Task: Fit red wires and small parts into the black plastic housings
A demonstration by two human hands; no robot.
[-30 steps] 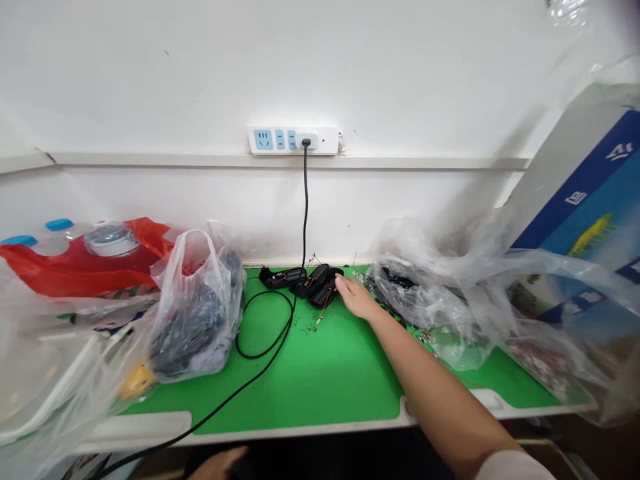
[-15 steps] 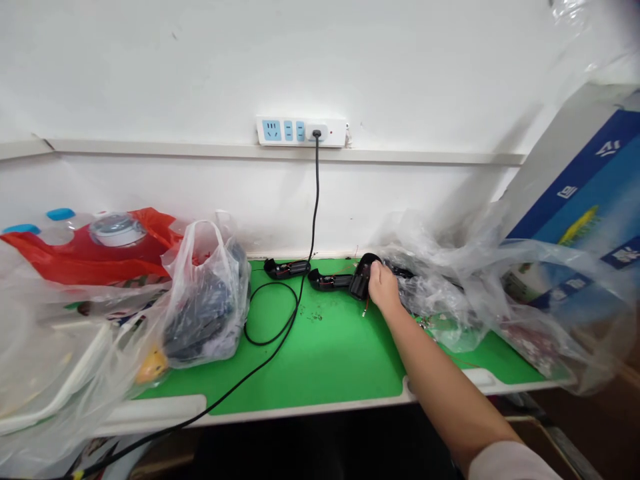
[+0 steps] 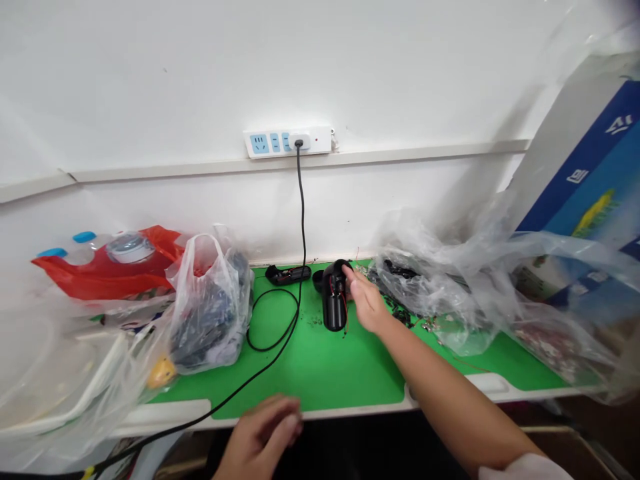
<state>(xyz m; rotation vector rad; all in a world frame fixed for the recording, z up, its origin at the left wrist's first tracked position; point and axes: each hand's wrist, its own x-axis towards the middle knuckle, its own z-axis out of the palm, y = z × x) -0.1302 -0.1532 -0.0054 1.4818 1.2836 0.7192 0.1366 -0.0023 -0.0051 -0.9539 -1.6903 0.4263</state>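
My right hand [image 3: 369, 303] grips a black plastic housing [image 3: 334, 300] by its upper right side, with its fingers partly hidden behind it. The housing is upright above the green tabletop, with a rounded lower end and thin red wires along its side. Behind it, a second black housing [image 3: 318, 280] is mostly hidden. A similar open housing [image 3: 288, 274] with wires inside lies near the wall. At the table's front edge is my left hand [image 3: 267, 430], slightly blurred. Its fingers are loosely bent, the thumb is apart from them, and nothing shows in it.
A black cable [image 3: 301, 220] runs from the wall power strip [image 3: 320, 140] across the green table [image 3: 300, 373]. On the left stand a filled clear bag [image 3: 207, 320] and a red bag [image 3: 95, 277]. Plastic bags [image 3: 450, 280] with small black parts and a blue box [image 3: 585, 180] occupy the right.
My right hand has drawn the black housing leftward and nearer, turning it so its wired side shows. My left hand has come into view at the bottom. The view has shifted slightly.
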